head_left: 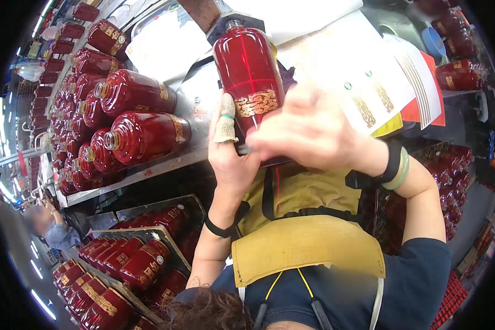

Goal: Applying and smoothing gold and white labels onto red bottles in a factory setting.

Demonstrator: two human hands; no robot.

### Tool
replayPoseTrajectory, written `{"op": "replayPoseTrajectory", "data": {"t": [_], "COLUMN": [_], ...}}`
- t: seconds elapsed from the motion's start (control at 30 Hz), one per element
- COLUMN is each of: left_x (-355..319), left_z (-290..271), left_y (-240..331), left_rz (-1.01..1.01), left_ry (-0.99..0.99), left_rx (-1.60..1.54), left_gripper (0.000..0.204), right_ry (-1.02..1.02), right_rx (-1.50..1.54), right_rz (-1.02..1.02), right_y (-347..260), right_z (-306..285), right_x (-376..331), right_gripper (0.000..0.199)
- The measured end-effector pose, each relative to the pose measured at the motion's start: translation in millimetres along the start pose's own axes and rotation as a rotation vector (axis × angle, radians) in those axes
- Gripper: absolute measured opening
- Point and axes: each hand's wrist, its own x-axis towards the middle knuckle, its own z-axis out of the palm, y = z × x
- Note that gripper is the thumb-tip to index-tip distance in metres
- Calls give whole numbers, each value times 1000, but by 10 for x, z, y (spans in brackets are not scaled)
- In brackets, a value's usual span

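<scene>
A glossy red glass bottle (246, 63) with a gold ornamental band lies on its side in front of me, its neck pointing away. Thin red light lines cross on its surface. My left hand (232, 159) grips the bottle's lower left side, with a pale cloth finger cover (226, 127) on one finger, held by a green band. Over the lower right of the bottle is my right hand (319, 129), smeared by motion. Its fingers are too blurred to read, and it hides part of the bottle's base.
White sheets with gold ornaments (363, 82) lie to the right, beside a blue cup (433, 42). Many red bottles (143, 137) crowd the table's left side. Crates of bottles (143, 264) stand lower left, with more bottles (445, 176) at right. Another person (58, 228) is far left.
</scene>
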Motion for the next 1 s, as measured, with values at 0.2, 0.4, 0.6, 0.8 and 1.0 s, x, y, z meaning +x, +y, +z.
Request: {"op": "replayPoseTrajectory", "data": {"t": [0.2,0.4,0.6,0.8,1.0], "left_x": [91,41,-14,6,81], "left_z": [-5,35,-42,43,-10], "left_y": [288,141,-24,-139,-52], "left_rz": [81,-85,-82,-131,-257], "left_ry": [-118,67,8,39,21], "left_rx": [326,-7,-28,-71,-163], "left_gripper": [78,87,87,91,91], "right_ry": [360,138,187,43,210], "right_rx": [-106,-113,50,81,-287], "right_rz": [245,67,240,-161,109], "right_y": [335,353,354,180,536], "right_z": [-251,158,168,110,21], "right_x": [271,-104,59,-68,170], "right_gripper": [21,23,24,23,21]}}
